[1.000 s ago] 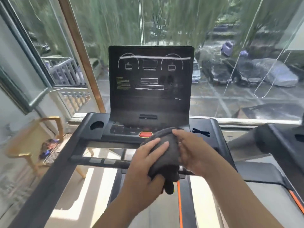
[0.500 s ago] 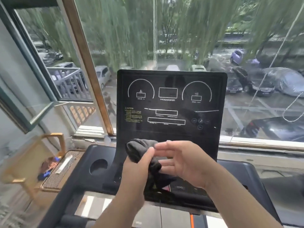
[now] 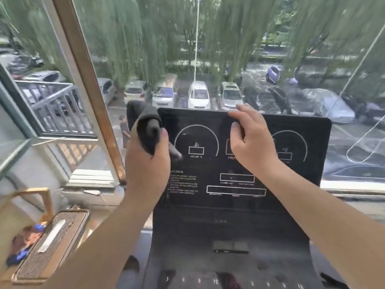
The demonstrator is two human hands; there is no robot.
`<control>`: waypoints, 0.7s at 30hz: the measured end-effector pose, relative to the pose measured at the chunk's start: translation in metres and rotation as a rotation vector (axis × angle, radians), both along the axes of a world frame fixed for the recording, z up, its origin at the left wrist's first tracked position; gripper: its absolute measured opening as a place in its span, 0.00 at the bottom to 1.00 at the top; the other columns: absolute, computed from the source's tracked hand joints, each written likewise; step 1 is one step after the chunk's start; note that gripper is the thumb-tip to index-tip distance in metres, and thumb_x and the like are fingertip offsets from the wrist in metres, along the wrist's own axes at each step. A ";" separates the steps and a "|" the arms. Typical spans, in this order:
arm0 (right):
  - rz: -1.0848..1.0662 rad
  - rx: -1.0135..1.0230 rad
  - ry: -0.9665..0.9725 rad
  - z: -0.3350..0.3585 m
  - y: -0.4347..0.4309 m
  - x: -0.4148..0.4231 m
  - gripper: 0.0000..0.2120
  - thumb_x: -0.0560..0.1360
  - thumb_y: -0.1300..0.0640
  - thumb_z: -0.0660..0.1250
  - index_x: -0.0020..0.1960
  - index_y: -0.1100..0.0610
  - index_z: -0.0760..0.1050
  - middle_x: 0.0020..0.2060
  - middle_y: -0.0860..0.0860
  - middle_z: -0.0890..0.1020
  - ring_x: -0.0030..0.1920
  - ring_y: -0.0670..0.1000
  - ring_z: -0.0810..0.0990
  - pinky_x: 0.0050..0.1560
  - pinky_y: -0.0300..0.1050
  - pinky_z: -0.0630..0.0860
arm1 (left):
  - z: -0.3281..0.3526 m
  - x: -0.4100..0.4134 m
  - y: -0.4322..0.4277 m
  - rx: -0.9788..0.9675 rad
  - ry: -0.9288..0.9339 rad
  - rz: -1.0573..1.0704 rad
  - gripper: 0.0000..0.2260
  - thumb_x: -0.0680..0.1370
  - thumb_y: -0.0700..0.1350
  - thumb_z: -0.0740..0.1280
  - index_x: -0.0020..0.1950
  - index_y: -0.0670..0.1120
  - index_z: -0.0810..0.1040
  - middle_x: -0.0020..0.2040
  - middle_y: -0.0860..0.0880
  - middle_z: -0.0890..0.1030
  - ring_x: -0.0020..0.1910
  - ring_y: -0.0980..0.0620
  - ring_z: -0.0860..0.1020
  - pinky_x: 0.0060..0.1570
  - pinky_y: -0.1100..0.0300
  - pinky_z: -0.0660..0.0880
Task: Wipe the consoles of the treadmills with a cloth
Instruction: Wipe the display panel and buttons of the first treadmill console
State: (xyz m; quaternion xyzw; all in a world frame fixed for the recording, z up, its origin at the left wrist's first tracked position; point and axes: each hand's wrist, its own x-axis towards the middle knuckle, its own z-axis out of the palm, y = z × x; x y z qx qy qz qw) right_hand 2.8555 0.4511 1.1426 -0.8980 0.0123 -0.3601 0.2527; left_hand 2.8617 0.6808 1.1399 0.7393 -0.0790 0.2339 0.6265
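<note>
The black treadmill console (image 3: 291, 184) fills the middle of the view, its upright display panel printed with white dials and boxes. A dark grey cloth (image 3: 145, 124) is bunched in my left hand (image 3: 148, 163), which holds it against the panel's upper left corner. My right hand (image 3: 250, 138) grips the top edge of the panel near its middle, fingers curled over the rim and thumb on the front face. Below the panel sits the button row (image 3: 231, 247) of the console.
A large window (image 3: 208, 49) stands right behind the console, with a wooden frame post (image 3: 89, 80) on the left. Low on the left are a slatted heater cover (image 3: 50, 243) and a wooden chair arm (image 3: 31, 195).
Both hands rose from the console's lower part to the top of the panel. My left hand carried the cloth to the upper left corner; my right hand let go of it and took the panel's top edge.
</note>
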 end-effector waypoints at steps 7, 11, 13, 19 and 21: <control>-0.104 -0.260 0.215 -0.001 -0.029 0.036 0.25 0.85 0.49 0.54 0.80 0.55 0.68 0.75 0.51 0.75 0.78 0.52 0.68 0.83 0.53 0.50 | -0.051 0.095 -0.007 1.042 -0.220 0.056 0.40 0.77 0.58 0.68 0.84 0.61 0.50 0.85 0.50 0.39 0.83 0.40 0.39 0.79 0.35 0.41; -0.174 -0.240 0.123 -0.017 -0.020 0.041 0.24 0.85 0.48 0.55 0.78 0.54 0.70 0.74 0.50 0.75 0.78 0.52 0.67 0.84 0.53 0.47 | -0.046 0.111 -0.006 1.064 -0.264 0.088 0.43 0.75 0.60 0.67 0.84 0.62 0.46 0.85 0.48 0.39 0.83 0.38 0.39 0.79 0.32 0.42; -0.203 -0.215 0.089 -0.021 -0.015 0.046 0.24 0.85 0.48 0.56 0.78 0.54 0.70 0.73 0.50 0.75 0.78 0.53 0.67 0.84 0.54 0.45 | -0.052 0.106 -0.016 0.968 -0.259 0.095 0.42 0.75 0.58 0.66 0.84 0.60 0.48 0.85 0.47 0.39 0.83 0.38 0.38 0.79 0.31 0.44; -0.236 -0.228 -0.035 -0.033 -0.017 0.053 0.23 0.84 0.49 0.57 0.76 0.55 0.73 0.70 0.50 0.78 0.76 0.54 0.70 0.84 0.53 0.45 | -0.141 0.055 -0.024 0.968 -0.264 0.157 0.42 0.70 0.56 0.68 0.83 0.53 0.59 0.84 0.40 0.51 0.82 0.32 0.48 0.78 0.31 0.49; -0.250 -0.212 -0.071 -0.035 -0.015 0.055 0.22 0.84 0.50 0.57 0.74 0.56 0.75 0.69 0.51 0.79 0.74 0.56 0.72 0.84 0.53 0.46 | -0.174 0.040 -0.009 1.134 -0.338 0.100 0.47 0.67 0.56 0.74 0.83 0.55 0.57 0.85 0.41 0.50 0.83 0.34 0.47 0.78 0.31 0.47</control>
